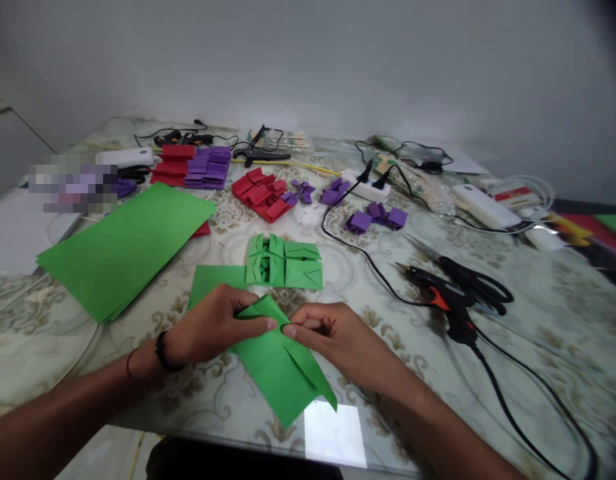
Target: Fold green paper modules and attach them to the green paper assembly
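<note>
Green rectangular paper sheet (pixel 268 373), seemingly part-folded, is pinched by the left hand (pixel 213 330) and right hand (pixel 338 333) over the floral-patterned table (pixel 213 400); folded green paper pieces (pixel 303 273) lie beyond, a flat green paper stack (pixel 133 250) unfolded.

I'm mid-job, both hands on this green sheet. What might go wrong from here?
The green sheet may crease crooked: left hand and right hand grip its upper part, leaving the lower end loose.
The green folded piece just beyond the hands might get bumped.
The glue gun lies close beside the scissors; grabbing one could shift the other.
</note>
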`<state>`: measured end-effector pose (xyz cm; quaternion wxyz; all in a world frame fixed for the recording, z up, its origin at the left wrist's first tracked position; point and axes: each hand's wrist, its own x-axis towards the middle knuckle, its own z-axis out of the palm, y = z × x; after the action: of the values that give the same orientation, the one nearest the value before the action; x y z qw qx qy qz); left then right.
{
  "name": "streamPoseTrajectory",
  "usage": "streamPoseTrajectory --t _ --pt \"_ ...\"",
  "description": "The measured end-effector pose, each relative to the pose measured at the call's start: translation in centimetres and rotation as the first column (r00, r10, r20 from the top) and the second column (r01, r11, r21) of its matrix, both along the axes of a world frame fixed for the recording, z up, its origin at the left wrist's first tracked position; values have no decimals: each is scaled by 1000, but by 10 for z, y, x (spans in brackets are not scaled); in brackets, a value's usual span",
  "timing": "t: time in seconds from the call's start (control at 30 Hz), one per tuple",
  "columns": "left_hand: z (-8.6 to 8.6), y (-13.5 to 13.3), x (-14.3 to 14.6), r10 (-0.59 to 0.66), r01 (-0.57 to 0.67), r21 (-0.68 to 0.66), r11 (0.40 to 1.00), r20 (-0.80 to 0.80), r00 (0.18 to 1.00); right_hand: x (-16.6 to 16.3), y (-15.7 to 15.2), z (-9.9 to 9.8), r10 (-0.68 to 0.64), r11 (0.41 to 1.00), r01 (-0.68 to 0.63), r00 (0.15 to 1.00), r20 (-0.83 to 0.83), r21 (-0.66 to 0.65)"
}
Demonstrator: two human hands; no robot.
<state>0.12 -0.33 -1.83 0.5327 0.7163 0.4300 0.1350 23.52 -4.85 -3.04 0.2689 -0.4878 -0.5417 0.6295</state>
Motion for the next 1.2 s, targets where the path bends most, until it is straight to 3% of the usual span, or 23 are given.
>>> streamPoseTrajectory --t 0.23,0.83,1.2 --pt "-1 0 0 -8 8 -16 1000 12 1000 -1 -2 -1 -16 999 16 1000 4 47" --pt "-2 -6 4 -156 163 -191 968 55 986 -8 -7 -2 24 983 -24 1000 1 184" --pt "1 -8 6 -219 226 -139 964 58 974 -10 -6 -2 23 985 -22 1000 -3 170"
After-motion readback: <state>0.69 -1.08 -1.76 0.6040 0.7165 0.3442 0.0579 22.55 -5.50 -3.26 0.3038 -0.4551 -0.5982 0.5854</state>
